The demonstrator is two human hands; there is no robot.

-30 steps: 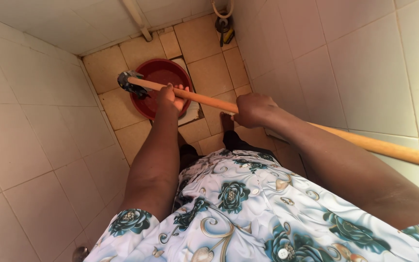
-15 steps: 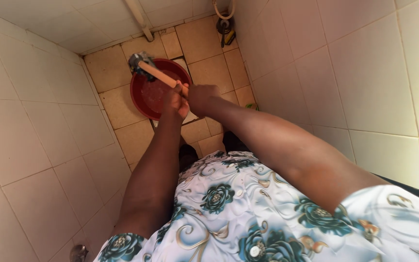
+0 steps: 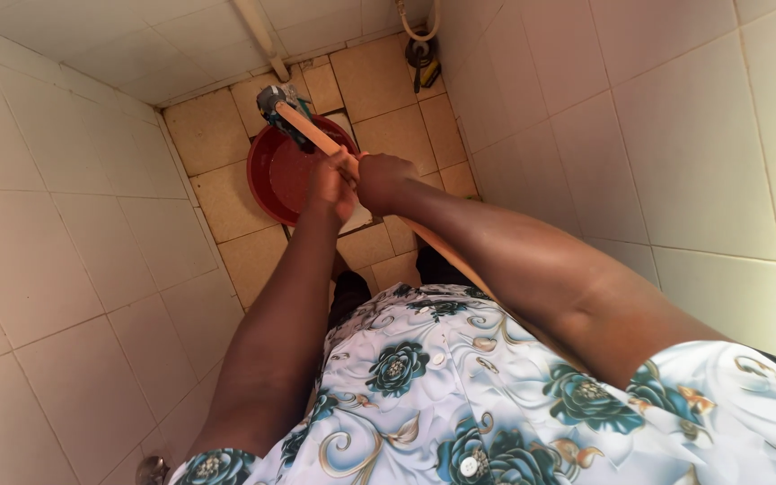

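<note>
Both my hands grip a long wooden handle (image 3: 309, 131) over a red basin (image 3: 273, 171) on the tan tiled floor. My left hand (image 3: 330, 187) holds the handle just left of my right hand (image 3: 383, 181), the two nearly touching. The handle ends in a dark grey mop head (image 3: 273, 101) at the basin's far rim. The rest of the handle runs back under my right forearm and is mostly hidden. The basin holds reddish water.
White tiled walls close in on the left (image 3: 56, 224) and right (image 3: 675, 135). A white pipe (image 3: 258, 31) runs down the far wall. A hose and small dark fitting (image 3: 422, 56) sit at the far right corner of the floor.
The mop head swung from the basin's left rim to its far rim. My right hand slid along the handle up next to my left, and the handle's long free end left view.
</note>
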